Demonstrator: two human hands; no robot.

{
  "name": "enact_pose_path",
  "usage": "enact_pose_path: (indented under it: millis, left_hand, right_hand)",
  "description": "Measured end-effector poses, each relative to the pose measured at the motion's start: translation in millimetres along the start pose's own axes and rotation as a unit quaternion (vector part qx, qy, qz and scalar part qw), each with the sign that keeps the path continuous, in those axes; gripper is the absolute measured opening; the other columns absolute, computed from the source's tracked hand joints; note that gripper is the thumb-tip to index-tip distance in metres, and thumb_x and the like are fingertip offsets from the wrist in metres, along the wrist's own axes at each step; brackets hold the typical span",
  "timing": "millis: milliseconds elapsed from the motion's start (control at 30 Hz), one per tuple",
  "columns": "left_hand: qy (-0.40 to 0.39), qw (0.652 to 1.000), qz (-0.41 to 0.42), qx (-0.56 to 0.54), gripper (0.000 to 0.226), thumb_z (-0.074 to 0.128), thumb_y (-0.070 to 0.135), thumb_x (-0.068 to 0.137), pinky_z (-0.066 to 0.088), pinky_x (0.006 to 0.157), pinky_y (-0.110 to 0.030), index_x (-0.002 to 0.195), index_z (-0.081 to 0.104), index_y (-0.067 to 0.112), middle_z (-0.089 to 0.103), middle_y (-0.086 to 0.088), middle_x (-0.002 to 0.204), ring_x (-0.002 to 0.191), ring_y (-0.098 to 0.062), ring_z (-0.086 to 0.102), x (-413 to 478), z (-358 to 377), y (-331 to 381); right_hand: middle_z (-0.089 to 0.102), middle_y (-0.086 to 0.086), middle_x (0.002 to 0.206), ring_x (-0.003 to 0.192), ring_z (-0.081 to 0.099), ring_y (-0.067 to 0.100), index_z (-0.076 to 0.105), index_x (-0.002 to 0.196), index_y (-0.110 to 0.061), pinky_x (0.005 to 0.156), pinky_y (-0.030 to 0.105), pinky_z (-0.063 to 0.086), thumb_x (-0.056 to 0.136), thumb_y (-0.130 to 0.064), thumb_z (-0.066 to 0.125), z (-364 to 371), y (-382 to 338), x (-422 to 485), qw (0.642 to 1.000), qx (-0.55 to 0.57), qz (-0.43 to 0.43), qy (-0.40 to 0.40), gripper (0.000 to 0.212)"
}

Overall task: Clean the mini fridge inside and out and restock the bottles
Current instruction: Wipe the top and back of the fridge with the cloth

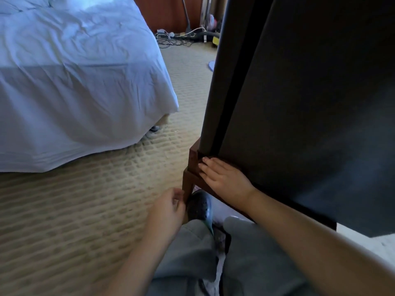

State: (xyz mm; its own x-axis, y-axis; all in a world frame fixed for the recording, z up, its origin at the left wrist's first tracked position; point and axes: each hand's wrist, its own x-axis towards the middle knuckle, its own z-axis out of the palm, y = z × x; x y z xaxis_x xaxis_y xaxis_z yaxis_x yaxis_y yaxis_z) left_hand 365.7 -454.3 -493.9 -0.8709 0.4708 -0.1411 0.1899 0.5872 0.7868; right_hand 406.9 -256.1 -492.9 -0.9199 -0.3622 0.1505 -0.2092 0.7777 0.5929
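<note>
Beneath the mini fridge, right hand lies flat on the stand; left hand loosely curled.

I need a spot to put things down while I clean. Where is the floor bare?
Widest bare patch: the carpet between the bed and the wooden stand, left of the left hand. The strip between bed and fridge is mostly free. Crowded: the far end with cables, and the stand's corner, with the right hand on it and a shoe beneath.
</note>
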Motion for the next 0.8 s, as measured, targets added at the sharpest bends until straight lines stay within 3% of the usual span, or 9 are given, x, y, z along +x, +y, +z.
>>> enact_pose_path:
  millis: [67, 133, 233, 333, 500, 633, 800]
  left_hand:
    - [0.006, 1.0, 0.012, -0.01, 0.02, 0.053, 0.013, 0.092, 0.041, 0.074, -0.02, 0.108, 0.061, 0.023, 0.064, 0.01, 0.101, 0.089, -0.005, 0.056, -3, -13, 15]
    - [0.021, 0.999, 0.036, -0.018, 0.02, 0.053, 0.014, 0.092, 0.047, 0.072, -0.025, 0.105, 0.06, 0.028, 0.064, 0.012, 0.098, 0.088, -0.007, 0.059, -6, -29, 32]
    - [0.036, 0.996, 0.082, -0.013, 0.017, 0.053, 0.017, 0.094, 0.043, 0.062, -0.021, 0.104, 0.057, 0.03, 0.062, 0.015, 0.095, 0.08, -0.007, 0.059, -19, -49, 70]
    - [0.058, 0.989, 0.136, -0.017, 0.016, 0.056, 0.017, 0.092, 0.039, 0.065, -0.015, 0.101, 0.059, 0.029, 0.063, 0.016, 0.093, 0.088, -0.004, 0.06, -33, -69, 122]
    - [0.099, 0.972, 0.201, -0.066, 0.018, 0.057, 0.014, 0.091, 0.049, 0.074, -0.025, 0.094, 0.058, 0.032, 0.063, 0.014, 0.085, 0.083, -0.008, 0.062, -55, -106, 208]
    - [0.12, 0.96, 0.248, -0.051, 0.014, 0.058, 0.013, 0.092, 0.039, 0.063, -0.008, 0.1, 0.062, 0.023, 0.063, 0.012, 0.086, 0.082, -0.005, 0.06, -75, -131, 251]
    - [0.155, 0.953, 0.258, -0.018, 0.014, 0.058, 0.014, 0.092, 0.035, 0.063, -0.005, 0.102, 0.067, 0.019, 0.067, 0.006, 0.093, 0.087, -0.009, 0.061, -90, -151, 274]
  right_hand:
    - [0.065, 0.006, 0.123, 0.12, 0.058, 0.025, 0.073, 0.108, -0.016, 0.107, 0.036, 0.037, 0.063, -0.017, 0.083, -17, 12, -17, 0.999, -0.011, 0.0, -0.031, 0.047]
    - [0.065, 0.007, 0.124, 0.121, 0.057, 0.026, 0.073, 0.108, -0.014, 0.109, 0.038, 0.033, 0.067, -0.016, 0.082, -39, 30, -35, 0.999, -0.025, -0.004, -0.035, 0.042]
    - [0.061, 0.008, 0.13, 0.125, 0.053, 0.028, 0.07, 0.113, -0.013, 0.112, 0.039, 0.028, 0.082, -0.011, 0.068, -83, 77, -64, 0.999, -0.048, -0.001, 0.005, 0.031]
    - [0.058, 0.01, 0.133, 0.127, 0.051, 0.03, 0.068, 0.117, -0.01, 0.112, 0.041, 0.034, 0.09, -0.006, 0.052, -151, 136, -80, 0.995, -0.071, 0.027, 0.07, 0.032]
    - [0.057, 0.011, 0.135, 0.129, 0.049, 0.032, 0.065, 0.122, -0.008, 0.112, 0.043, 0.034, 0.1, 0.0, 0.028, -266, 219, -101, 0.967, -0.11, 0.143, 0.178, 0.044]
    - [0.051, 0.009, 0.141, 0.134, 0.042, 0.032, 0.06, 0.129, -0.009, 0.112, 0.045, 0.034, 0.091, 0.002, 0.044, -308, 254, -139, 0.945, -0.11, 0.225, 0.212, 0.043]
    - [0.048, 0.007, 0.144, 0.137, 0.038, 0.03, 0.058, 0.132, -0.012, 0.115, 0.042, 0.029, 0.083, 0.008, 0.057, -296, 242, -195, 0.933, -0.109, 0.262, 0.221, 0.053]
